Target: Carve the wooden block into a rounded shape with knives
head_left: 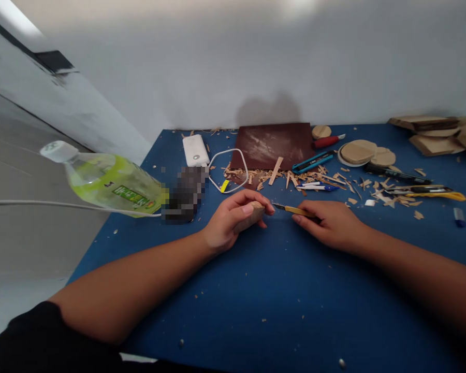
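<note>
My left hand (233, 215) is closed around a small light-brown piece of wood (252, 217), partly hidden by the fingers. In my right hand (334, 223) is a carving knife (299, 211) with a yellowish handle, its thin blade pointing left towards the wood. A small gap seems to separate the blade tip from my left fingertips. Just beyond both hands lie wood shavings (256, 178), a flat wood strip (275, 171) and a blue-and-white pen (316, 186).
At the back lies a dark red mat (275, 145). Rightward are a blue utility knife (314, 161), a red-handled knife (328, 141), round wooden discs (359, 151), a yellow cutter (450, 195) and wood blocks (431, 142). Leftward stand a green-labelled bottle (116, 181) and a white power bank (195, 150) with cable.
</note>
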Demonstrator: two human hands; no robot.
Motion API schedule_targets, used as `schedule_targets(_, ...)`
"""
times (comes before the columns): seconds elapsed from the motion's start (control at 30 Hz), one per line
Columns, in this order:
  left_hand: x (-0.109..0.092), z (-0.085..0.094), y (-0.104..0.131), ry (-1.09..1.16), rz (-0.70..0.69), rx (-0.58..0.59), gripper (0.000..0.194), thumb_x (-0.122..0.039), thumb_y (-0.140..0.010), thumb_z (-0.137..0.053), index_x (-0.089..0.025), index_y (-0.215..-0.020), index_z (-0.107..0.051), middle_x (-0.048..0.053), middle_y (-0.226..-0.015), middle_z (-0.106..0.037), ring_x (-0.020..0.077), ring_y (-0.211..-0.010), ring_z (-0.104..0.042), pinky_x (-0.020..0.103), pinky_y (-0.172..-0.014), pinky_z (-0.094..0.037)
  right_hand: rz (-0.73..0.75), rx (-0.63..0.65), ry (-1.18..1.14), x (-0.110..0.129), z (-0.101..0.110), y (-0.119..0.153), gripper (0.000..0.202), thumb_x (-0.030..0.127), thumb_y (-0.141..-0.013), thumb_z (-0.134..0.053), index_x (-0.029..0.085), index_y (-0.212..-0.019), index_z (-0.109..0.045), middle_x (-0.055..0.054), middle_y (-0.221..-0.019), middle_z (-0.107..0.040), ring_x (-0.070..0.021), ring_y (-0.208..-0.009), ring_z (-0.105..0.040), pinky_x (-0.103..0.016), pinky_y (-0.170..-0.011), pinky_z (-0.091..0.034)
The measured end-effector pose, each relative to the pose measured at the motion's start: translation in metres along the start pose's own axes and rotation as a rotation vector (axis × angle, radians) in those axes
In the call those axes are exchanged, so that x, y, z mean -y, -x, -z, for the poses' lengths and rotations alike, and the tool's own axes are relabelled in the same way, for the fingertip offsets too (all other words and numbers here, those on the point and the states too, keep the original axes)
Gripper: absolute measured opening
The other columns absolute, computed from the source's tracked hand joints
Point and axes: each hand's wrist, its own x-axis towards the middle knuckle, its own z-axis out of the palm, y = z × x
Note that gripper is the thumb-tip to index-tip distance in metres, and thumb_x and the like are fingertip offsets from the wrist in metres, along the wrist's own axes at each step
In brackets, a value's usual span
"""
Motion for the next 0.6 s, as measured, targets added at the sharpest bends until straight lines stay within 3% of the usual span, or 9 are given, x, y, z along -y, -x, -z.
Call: schedule_targets(0.6, 0.0023, 0.0030, -0.0003, -0.010, -0.005, 0.048, 0.038, -0.043, -0.087, -0.071, -0.015, -0.113, -0.074, 0.014, -0.108, -0.074, 0.0278, -0.104, -0.069, 0.034, -0.076, -0.062, 0.003, 0.002, 0.014, 0.0015, 0.0009, -0.0002, 0.039, 0.058, -0.107, -0.049, 0.025, -0.096, -0.067, -0.002, -0.082, -0.072, -0.0193, -0.072, -0.063, -0.031, -0.064, -0.034)
